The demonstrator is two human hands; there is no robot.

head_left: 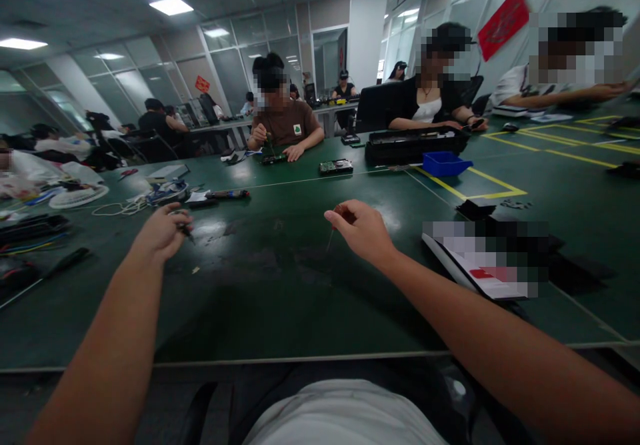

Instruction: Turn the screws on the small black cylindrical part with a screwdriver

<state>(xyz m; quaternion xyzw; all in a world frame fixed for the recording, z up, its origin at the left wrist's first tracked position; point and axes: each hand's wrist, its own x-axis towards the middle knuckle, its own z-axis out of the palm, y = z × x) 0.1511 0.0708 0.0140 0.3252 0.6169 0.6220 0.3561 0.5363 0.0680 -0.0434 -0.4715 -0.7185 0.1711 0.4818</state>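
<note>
Right hand (pixel 364 229) pinches a slim screwdriver (pixel 330 238) above the green table (pixel 260 311), likely light, rigid, best gripped at its handle; left hand (pixel 167 231) holds a small dark object (pixel 185 229), identity unclear.

The worktop (pixel 280 311) is showing deep green, with yellow stripes marking its right side — a small tray (pixel 447 163) is gleaming bright blue there. A seated person's shirt (pixel 280 123) is showing brown — a green-and-white patch (pixel 297 129) is dotting its chest.
</note>
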